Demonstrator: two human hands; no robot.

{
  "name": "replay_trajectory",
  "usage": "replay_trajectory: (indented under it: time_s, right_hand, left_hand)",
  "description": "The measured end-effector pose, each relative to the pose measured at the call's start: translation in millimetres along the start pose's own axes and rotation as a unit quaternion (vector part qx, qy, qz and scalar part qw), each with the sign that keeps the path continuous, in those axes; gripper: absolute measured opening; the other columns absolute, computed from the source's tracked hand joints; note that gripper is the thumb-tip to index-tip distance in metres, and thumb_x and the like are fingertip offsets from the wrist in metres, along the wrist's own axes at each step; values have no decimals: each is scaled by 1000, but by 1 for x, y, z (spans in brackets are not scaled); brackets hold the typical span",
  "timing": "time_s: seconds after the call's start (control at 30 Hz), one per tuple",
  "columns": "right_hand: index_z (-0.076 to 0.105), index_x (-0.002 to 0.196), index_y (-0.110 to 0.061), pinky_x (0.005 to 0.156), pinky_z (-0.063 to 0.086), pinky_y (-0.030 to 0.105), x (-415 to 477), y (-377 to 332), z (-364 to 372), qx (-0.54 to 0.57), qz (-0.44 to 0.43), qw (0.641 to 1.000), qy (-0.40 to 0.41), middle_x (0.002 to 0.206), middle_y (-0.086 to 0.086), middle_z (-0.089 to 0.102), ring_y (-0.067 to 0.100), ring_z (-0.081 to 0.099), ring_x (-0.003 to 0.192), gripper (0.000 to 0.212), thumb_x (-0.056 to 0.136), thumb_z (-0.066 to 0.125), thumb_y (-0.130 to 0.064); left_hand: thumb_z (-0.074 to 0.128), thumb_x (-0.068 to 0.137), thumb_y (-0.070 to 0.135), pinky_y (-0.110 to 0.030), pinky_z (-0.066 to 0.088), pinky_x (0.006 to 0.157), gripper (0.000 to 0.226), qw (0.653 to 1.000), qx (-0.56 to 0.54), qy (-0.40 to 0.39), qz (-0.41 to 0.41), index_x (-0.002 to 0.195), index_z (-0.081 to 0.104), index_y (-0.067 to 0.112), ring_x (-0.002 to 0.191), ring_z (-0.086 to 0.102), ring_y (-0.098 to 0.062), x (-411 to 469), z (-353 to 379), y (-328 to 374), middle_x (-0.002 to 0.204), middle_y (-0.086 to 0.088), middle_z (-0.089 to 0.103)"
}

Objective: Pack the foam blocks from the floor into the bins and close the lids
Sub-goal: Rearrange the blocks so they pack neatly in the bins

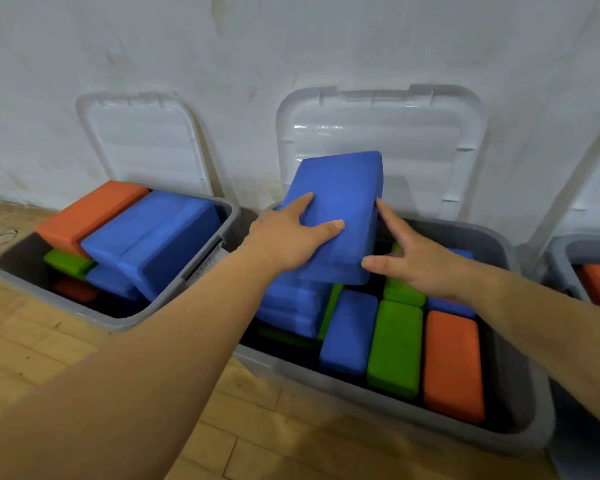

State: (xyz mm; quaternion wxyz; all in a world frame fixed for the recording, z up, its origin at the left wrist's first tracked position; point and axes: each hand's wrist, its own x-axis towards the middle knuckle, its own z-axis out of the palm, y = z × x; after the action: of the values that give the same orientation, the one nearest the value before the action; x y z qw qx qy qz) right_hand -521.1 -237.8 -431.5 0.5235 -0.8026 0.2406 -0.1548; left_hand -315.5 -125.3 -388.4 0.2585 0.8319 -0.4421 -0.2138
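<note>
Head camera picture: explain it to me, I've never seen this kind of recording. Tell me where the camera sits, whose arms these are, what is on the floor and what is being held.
There is no machine here. A person wears one wide-angle camera on the head, looking forward and down, so both bare arms are the wearer's own. On the wooden floor stand grey bins, their clear lids leaning open against the wall. The left bin and the middle bin hold blue, green and orange foam blocks; a third bin shows at the right edge. The left hand lies flat on a tilted blue block, and the right hand touches its side with straight fingers. The block is over the middle bin, above a stack of blue blocks.
</note>
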Motion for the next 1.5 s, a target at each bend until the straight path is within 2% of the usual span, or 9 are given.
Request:
replay_trajectory:
  time_s: [0.13,0.27,0.33,0.53,0.67,0.77,0.9,1.07,1.5]
  right_hand:
    - [15,160,-40,97,51,19,-11,-20,-17,47,-15,998,43,150,-19,44,-1,64,115,97,83,74,-37]
    - [42,150,-40,110,39,17,-18,-37,-26,-4,-52,968,247,148,-23,45,-12,49,124,51,101,58,-42]
    - [47,148,-36,103,27,0,-20,-44,-28,-44,-60,949,307,146,-20,47,-14,42,122,41,107,45,-40]
    - [21,157,-43,95,26,3,-25,-46,-29,-91,-35,953,286,143,-18,35,-6,36,128,74,96,62,-48]
    - [23,156,-47,89,27,3,-24,-50,-29,-128,-29,948,291,137,-24,36,-8,38,120,81,89,67,-56]
    - [32,153,-49,90,30,1,-22,-54,-36,-95,-21,956,278,141,-31,41,-12,42,121,74,89,68,-56]
    - [36,152,-47,106,32,14,-17,-57,-46,-103,-9,963,249,152,-28,40,-6,39,135,72,89,68,-57]
    - [37,155,-39,111,27,20,2,-48,-53,-164,39,966,196,158,-19,38,5,36,144,70,92,63,-56]
    - [23,158,-41,112,33,34,72,-43,-35,-296,125,945,66,165,-3,25,24,38,143,78,92,52,-69]
  left_hand:
    - [62,74,80,-38,37,116,89,989,-145,14,20,153,37,47,141,43,-15,-8,8,15,157,13,40]
    - [56,92,66,-28,36,109,66,967,-253,-12,24,150,46,38,138,46,-11,-8,22,30,150,17,47]
    - [54,84,73,-36,37,115,74,960,-275,-44,24,148,48,37,135,49,-11,-9,31,35,148,17,50]
    - [52,92,67,-40,42,113,57,950,-303,-72,19,141,57,37,126,56,-6,-13,48,31,138,18,60]
    - [40,101,60,-19,47,82,42,958,-274,-75,40,123,68,38,89,63,14,-16,47,28,101,30,71]
    - [37,105,54,-12,45,71,36,973,-210,-55,75,104,69,37,80,62,10,-16,43,18,83,29,69]
    - [44,98,64,-41,43,106,47,996,-7,43,76,140,53,45,129,50,-17,-1,37,-18,131,11,59]
    - [35,97,71,-53,22,117,55,969,245,-16,34,150,33,55,148,22,-27,9,44,-58,160,6,29]
    - [28,96,73,-49,16,118,55,971,235,6,51,150,26,61,148,18,-23,16,39,-89,162,12,24]
